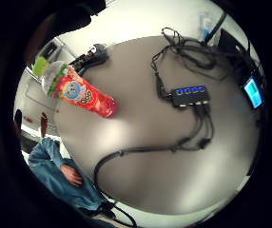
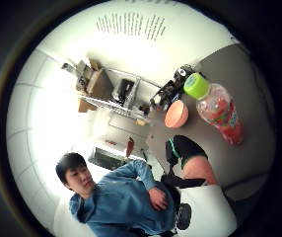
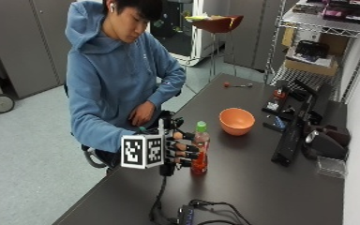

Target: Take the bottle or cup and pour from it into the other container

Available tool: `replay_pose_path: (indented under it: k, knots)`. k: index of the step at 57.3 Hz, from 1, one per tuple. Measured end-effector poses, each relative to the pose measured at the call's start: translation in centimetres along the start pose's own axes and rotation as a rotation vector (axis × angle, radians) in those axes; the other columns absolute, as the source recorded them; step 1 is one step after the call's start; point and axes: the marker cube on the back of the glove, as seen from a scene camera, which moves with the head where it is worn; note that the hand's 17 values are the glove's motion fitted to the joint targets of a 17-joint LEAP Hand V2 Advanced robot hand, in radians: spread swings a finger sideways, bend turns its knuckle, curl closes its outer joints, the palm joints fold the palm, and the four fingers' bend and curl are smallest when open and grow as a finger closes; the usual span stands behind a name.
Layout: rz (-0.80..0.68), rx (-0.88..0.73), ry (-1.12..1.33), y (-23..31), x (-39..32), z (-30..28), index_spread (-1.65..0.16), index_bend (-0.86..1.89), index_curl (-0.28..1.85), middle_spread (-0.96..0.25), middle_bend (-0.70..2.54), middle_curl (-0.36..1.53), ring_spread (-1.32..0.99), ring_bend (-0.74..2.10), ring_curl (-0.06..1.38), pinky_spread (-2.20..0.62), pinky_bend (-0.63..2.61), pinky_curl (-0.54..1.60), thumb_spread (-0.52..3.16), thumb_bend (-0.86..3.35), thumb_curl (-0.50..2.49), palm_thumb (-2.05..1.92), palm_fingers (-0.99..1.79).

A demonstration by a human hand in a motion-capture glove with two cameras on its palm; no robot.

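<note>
A person in a blue hoodie sits at the near-left edge of the dark bench (image 3: 261, 173). The gloved right hand (image 3: 179, 147) is up against the left side of the bottle (image 3: 199, 149), fingers (image 3: 186, 146) reaching toward it; whether they wrap it or only touch it, I cannot tell from here. The bottle stands upright on the bench, green cap on top, red drink inside, bright printed label. Further along, to the right, sits the orange bowl (image 3: 236, 121), apart from the bottle. The bare hand rests against the person's middle. A cable hub (image 1: 189, 95) with blue lights lies near the bench's front.
</note>
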Motion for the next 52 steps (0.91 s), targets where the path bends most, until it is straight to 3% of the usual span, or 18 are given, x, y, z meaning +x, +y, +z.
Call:
replay_pose_path:
  k: [11,39,52]
  knots:
    - [0.055,0.058,-0.181,-0.8,2.8,2.3,-0.33,0.07,0.18,0.07,0.17,0.29,0.07,0.53,0.34,0.24,0.56,0.40,0.88,-0.04,0.45,0.73,0.15]
    - [0.044,-0.039,-0.328,-2.4,2.5,8.5,-0.38,0.13,0.17,0.07,0.18,0.28,0.12,0.52,0.31,0.26,0.63,0.38,0.85,-0.03,0.40,0.69,0.01]
    - [0.015,0.063,-0.449,-3.8,1.5,11.3,-0.32,0.13,0.19,0.12,0.23,0.30,0.16,0.61,0.32,0.28,0.59,0.35,0.80,0.00,0.41,0.81,0.31]
